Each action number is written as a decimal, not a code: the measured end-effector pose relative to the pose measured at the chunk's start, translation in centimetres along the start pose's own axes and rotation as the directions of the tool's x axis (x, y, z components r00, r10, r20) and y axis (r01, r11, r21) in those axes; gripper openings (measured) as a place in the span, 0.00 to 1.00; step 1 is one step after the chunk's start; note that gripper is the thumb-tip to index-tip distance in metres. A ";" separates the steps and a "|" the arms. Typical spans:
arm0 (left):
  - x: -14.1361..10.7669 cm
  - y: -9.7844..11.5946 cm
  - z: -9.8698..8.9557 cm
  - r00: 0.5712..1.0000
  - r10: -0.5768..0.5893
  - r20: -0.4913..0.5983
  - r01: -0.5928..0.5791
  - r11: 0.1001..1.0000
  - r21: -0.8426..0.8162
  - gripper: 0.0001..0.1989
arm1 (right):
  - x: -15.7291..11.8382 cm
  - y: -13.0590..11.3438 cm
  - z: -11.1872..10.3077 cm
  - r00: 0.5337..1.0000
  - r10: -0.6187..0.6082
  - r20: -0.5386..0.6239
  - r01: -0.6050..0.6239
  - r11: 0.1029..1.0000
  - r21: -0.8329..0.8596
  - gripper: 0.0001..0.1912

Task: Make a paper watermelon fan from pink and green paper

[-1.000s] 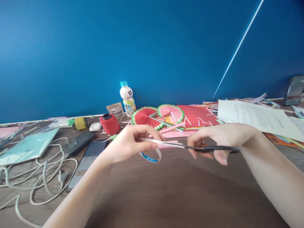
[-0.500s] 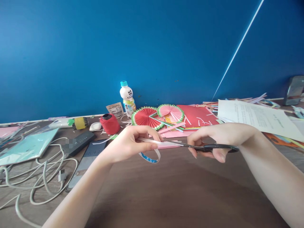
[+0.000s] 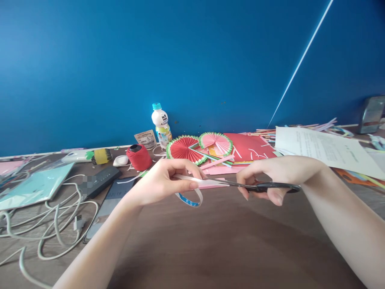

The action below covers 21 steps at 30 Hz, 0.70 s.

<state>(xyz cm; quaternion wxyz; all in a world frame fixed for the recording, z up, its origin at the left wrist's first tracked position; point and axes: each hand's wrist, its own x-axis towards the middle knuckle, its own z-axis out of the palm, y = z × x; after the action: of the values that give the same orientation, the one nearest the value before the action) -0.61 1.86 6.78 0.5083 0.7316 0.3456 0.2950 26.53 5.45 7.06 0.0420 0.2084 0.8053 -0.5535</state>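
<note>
evidently, scissors (image 3: 261, 186) against a paper strip (image 3: 207, 182)
left hand (image 3: 173, 178) pinches the strip, likely light and bendy, best held near the blades (image 3: 234, 184); right hand's (image 3: 275, 172) fingers curl around the handles (image 3: 288, 185).

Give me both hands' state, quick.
Left hand: closed, pinching a white strip between thumb and fingers.
Right hand: closed on the black-handled scissors, blades toward the strip.

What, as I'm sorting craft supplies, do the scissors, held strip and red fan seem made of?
Scissors: probably metal blades, thin and dark; handle likely glossy black plastic, from its sheen.
Strip: thin and curling, perhaps paper, though plastic film is possible.
Red fan: likely matte paper, from its crisp pleats.
</note>
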 end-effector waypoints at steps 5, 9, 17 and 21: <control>0.0 -0.1 -0.1 1.000 -0.014 0.015 0.014 1.000 -0.018 0.06 | 0.0 -0.1 0.0 0.999 0.037 -0.012 -0.037 0.999 0.018 0.30; 0.2 0.0 0.1 1.000 0.007 0.011 -0.007 1.000 0.016 0.05 | 0.1 -0.1 0.2 0.997 0.078 -0.023 -0.076 0.996 0.046 0.30; 0.2 0.2 0.4 1.000 -0.011 0.009 0.010 0.999 0.036 0.07 | 0.2 -0.2 0.3 0.999 0.041 -0.018 -0.039 0.993 0.111 0.29; 0.2 -0.1 0.2 1.000 -0.002 0.019 0.001 0.999 0.038 0.06 | 0.2 -0.4 0.3 0.998 0.056 -0.031 -0.054 0.995 0.079 0.29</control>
<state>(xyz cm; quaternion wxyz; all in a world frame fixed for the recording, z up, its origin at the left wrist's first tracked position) -0.33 1.89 6.66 0.4979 0.7434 0.3469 0.2813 26.15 5.06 7.26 0.0356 0.2412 0.7775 -0.5797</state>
